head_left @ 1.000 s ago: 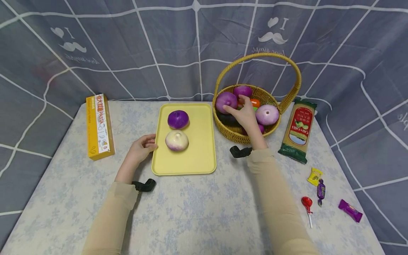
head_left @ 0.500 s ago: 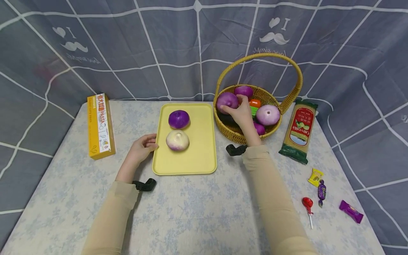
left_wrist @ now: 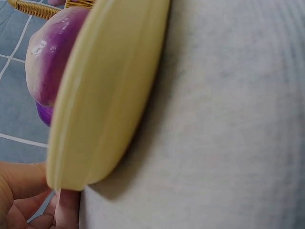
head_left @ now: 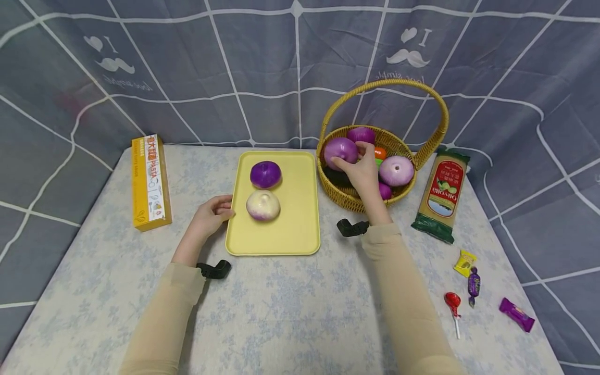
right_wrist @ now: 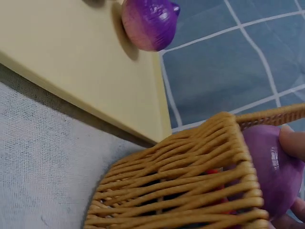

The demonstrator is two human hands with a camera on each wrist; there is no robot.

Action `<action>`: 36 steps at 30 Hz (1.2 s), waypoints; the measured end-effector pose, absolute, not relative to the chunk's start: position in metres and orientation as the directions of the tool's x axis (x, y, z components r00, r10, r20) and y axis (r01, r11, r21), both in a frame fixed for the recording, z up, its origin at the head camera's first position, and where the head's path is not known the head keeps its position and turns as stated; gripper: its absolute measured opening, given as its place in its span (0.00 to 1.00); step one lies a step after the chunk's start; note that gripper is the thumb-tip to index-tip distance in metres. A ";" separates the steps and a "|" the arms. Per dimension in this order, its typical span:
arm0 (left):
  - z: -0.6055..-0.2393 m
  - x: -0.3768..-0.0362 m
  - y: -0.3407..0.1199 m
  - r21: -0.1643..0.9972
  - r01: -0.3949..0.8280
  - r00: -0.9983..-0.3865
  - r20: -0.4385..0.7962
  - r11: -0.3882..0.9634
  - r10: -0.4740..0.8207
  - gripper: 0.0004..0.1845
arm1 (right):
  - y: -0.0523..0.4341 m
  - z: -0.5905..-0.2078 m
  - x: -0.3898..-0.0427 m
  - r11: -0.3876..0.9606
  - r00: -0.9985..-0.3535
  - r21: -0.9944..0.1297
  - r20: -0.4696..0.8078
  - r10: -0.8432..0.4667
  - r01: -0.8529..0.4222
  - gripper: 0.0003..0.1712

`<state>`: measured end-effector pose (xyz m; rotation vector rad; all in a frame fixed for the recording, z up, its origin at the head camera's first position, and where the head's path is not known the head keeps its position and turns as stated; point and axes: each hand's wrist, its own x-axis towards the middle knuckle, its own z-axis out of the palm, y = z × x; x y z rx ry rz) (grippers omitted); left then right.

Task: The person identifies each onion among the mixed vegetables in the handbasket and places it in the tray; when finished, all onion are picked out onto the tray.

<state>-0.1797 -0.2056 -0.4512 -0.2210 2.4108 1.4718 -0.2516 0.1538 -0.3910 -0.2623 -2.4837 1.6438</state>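
In the head view my right hand (head_left: 364, 174) reaches into the wicker basket (head_left: 341, 197) and grips a purple onion (head_left: 339, 150) near its left rim. The right wrist view has thumb and fingers on either side of that onion (right_wrist: 273, 167), which shows above the basket's weave. My left hand (head_left: 208, 217) pinches the left edge of the yellow tray (head_left: 295, 224), thumb at the rim and fingers beneath in the left wrist view. On the tray lie a dark purple onion (head_left: 265, 174) and a pale onion with a purple base (head_left: 263, 205).
The basket also holds a light purple onion (head_left: 396, 171), another purple onion (head_left: 361, 135) and other vegetables under its tall handle (head_left: 396, 82). A pasta box (head_left: 151, 182) stands left, a green-ended packet (head_left: 441, 195) right. Candies and a red lollipop (head_left: 452, 300) lie front right.
My right hand has closed its grip around the purple onion and lifted it slightly within the basket. The left hand keeps its place at the tray, and the whole head view has shifted a little.
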 end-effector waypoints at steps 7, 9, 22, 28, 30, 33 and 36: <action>-0.450 -0.180 -0.206 0.841 -0.286 -0.941 -0.337 0.459 0.033 0.29 | 0.152 -0.379 -0.235 0.346 -0.972 -0.938 0.095 0.213 -0.016 0.45; -0.449 -0.180 -0.206 0.842 -0.287 -0.940 -0.339 0.456 0.034 0.29 | 0.148 -0.374 -0.230 0.310 -0.973 -0.950 0.106 0.204 -0.039 0.45; -0.450 -0.180 -0.206 0.840 -0.280 -0.943 -0.331 0.465 0.029 0.28 | 0.106 -0.372 -0.216 0.277 -0.991 -0.958 0.102 0.084 -0.075 0.46; -0.450 -0.180 -0.206 0.847 -0.273 -0.945 -0.326 0.457 0.040 0.28 | 0.089 -0.390 -0.218 0.307 -0.998 -0.951 0.051 0.039 -0.036 0.46; -0.451 -0.180 -0.206 0.844 -0.273 -0.945 -0.326 0.461 0.037 0.28 | 0.083 -0.397 -0.218 0.322 -0.998 -0.946 0.051 0.031 -0.039 0.46; -0.452 -0.180 -0.207 0.839 -0.274 -0.944 -0.327 0.471 0.032 0.28 | 0.074 -0.408 -0.216 0.377 -0.998 -0.925 0.056 0.026 -0.042 0.46; -0.452 -0.180 -0.207 0.836 -0.280 -0.943 -0.332 0.473 0.030 0.28 | 0.067 -0.417 -0.214 0.452 -0.999 -0.891 0.047 0.019 -0.033 0.45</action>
